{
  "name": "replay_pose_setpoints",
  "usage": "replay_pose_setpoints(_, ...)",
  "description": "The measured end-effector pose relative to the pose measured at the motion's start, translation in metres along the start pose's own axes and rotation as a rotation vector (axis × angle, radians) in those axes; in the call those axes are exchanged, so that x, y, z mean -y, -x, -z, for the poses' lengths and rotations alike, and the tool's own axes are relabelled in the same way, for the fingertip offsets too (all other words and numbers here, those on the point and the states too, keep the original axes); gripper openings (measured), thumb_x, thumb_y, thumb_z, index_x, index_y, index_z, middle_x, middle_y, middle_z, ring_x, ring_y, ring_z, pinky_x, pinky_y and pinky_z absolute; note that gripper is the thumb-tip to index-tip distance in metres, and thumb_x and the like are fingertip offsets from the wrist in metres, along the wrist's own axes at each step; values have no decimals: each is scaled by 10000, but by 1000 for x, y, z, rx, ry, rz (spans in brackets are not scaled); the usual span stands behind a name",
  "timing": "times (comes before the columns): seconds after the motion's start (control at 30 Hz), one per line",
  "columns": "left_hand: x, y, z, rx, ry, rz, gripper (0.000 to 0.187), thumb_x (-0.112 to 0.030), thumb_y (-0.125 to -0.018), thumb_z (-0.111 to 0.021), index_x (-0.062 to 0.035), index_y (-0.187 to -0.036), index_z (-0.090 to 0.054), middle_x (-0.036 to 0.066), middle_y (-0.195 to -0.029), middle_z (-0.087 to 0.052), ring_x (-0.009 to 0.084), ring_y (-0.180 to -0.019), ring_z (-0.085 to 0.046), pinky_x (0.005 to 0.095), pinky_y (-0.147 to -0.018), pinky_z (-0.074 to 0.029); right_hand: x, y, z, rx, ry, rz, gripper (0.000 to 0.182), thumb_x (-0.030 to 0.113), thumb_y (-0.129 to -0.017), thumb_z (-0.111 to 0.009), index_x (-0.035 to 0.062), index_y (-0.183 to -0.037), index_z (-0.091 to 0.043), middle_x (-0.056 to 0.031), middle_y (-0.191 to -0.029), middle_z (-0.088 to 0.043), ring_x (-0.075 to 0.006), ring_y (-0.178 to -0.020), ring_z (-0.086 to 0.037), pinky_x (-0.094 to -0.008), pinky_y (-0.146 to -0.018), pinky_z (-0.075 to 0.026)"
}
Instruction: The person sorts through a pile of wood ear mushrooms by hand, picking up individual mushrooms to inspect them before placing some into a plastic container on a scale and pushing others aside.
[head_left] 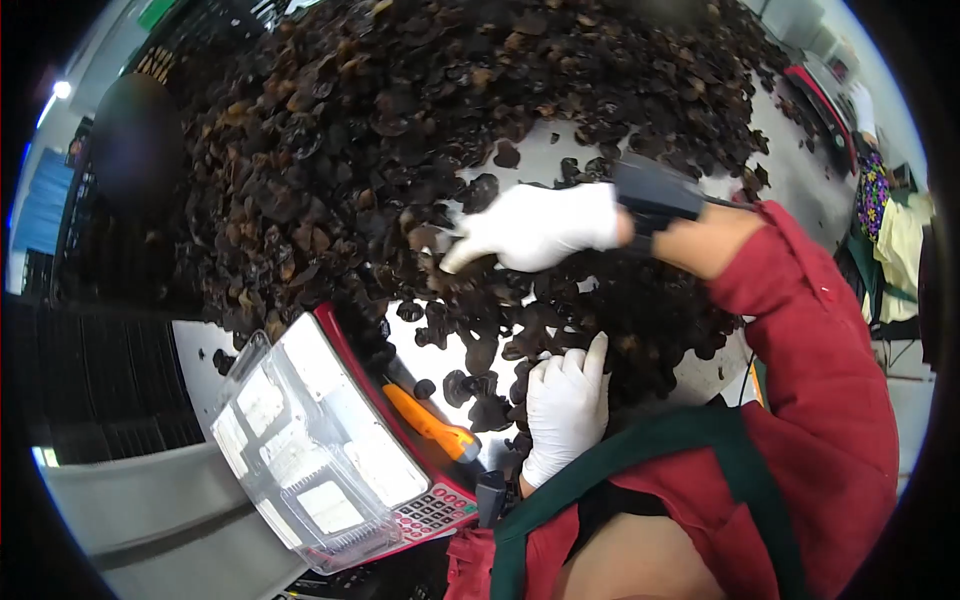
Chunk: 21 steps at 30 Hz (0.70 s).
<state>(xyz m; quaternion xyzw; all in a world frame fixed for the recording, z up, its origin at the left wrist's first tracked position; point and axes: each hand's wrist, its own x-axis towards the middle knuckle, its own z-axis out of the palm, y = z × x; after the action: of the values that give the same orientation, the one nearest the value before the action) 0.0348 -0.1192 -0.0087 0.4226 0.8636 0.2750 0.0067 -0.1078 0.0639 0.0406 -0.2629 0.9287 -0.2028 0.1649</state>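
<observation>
A big heap of dark wood ear mushrooms (330, 160) covers the light table. My right hand (545, 228), in a white glove, reaches leftward across the heap. Its fingers look apart and slightly blurred, with the tips at a brownish wood ear piece; I see no firm hold. Nearer my body, my left hand (568, 405), gloved too, lies back-up with its fingers extended over loose wood ears at the heap's near edge. What lies under its palm is hidden. A black device (655, 190) is strapped on my right wrist, another (490, 497) by my left.
Left of my left hand lies an orange utility knife (430, 420). Beside it stands a red and white scale (340, 430) with a keypad and clear cover. Dark crates (90, 375) stand at left. At far right, a co-worker's gloved hand (862, 108) is near another red scale (825, 115).
</observation>
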Motion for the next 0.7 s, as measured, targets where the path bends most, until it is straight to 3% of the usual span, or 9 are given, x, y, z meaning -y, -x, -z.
replay_pose_setpoints(0.07, -2, 1, 1, 50, 44, 11, 469, -177, -837, -706, -97, -1286, -597, 50, -881, -556, 237, -844, -583, 383, -811, -447, 20, 28, 16, 199, 104, -92, 664, -19, -767, -514, 248, -1369, -599, -191, -1349, -597, -368, -1104, -642, -420, -936, -530)
replay_pose_setpoints(0.13, -1, 1, -1, 22, 33, -7, 508, -207, -842, -683, -78, -1321, -570, 50, -880, -527, 227, -830, -567, 364, -799, -448, 12, 52, 22, 11, 118, 32, 711, -36, -752, -520, 276, -1388, -576, -187, -1298, -610, -338, -972, -685, -406, -830, -571)
replay_pose_setpoints(0.17, -2, 1, -1, 26, 36, 2, 504, -188, -829, -698, -85, -1308, -581, 50, -884, -538, 232, -831, -571, 371, -802, -446, 10, 53, 33, 22, 79, -22, 723, -40, -736, -523, 275, -1384, -586, -186, -1350, -593, -333, -1006, -684, -398, -868, -566)
replay_pose_setpoints(0.2, -3, 1, -1, 34, 36, 9, 500, -168, -815, -713, -91, -1294, -592, 50, -888, -549, 237, -831, -576, 377, -806, -444, -3, 47, 39, -20, 51, 52, 726, -44, -740, -528, 270, -1393, -576, -170, -1387, -574, -333, -1018, -683, -397, -881, -563)
replay_pose_setpoints(0.27, -4, 2, -1, 25, 20, 6, 504, -169, -813, -713, -91, -1296, -591, 50, -890, -547, 238, -831, -573, 377, -809, -444, -32, 1, 44, -267, 67, -39, 710, -49, -754, -528, 267, -1388, -579, -146, -1417, -555, -327, -1025, -684, -391, -879, -565)
replay_pose_setpoints(0.33, -3, 2, -1, 20, 7, -14, 508, -170, -811, -714, -90, -1298, -590, 50, -892, -544, 239, -830, -571, 377, -811, -444, -31, -41, 53, -346, 177, -159, 706, -45, -766, -525, 269, -1397, -568, -160, -1457, -515, -329, -1042, -684, -392, -876, -569)
replay_pose_setpoints(0.5, -1, 1, -1, 0, 20, -5, 477, -174, -833, -696, -85, -1289, -591, 49, -879, -530, 239, -820, -562, 379, -817, -448, -34, -106, 13, -171, 391, -212, 722, -16, -774, -557, 267, -1438, -526, -205, -1485, -471, -342, -1024, -693, -415, -838, -575)
replay_pose_setpoints(0.53, 0, 0, -1, 0, 17, 4, 477, -174, -833, -696, -85, -1289, -591, 49, -879, -530, 239, -820, -562, 379, -817, -448, -29, -99, 21, -93, 280, -167, 716, -22, -769, -562, 246, -1432, -535, -200, -1494, -459, -356, -1030, -689, -417, -852, -569)
replay_pose_setpoints(0.7, -5, -2, 1, 3, 15, 19, 497, -178, -839, -695, -75, -1311, -579, 65, -920, -550, 258, -849, -576, 382, -824, -451, -42, -25, 0, -30, 374, -119, 726, -42, -758, -551, 252, -1422, -543, -228, -1502, -433, -387, -993, -687, -424, -838, -571)
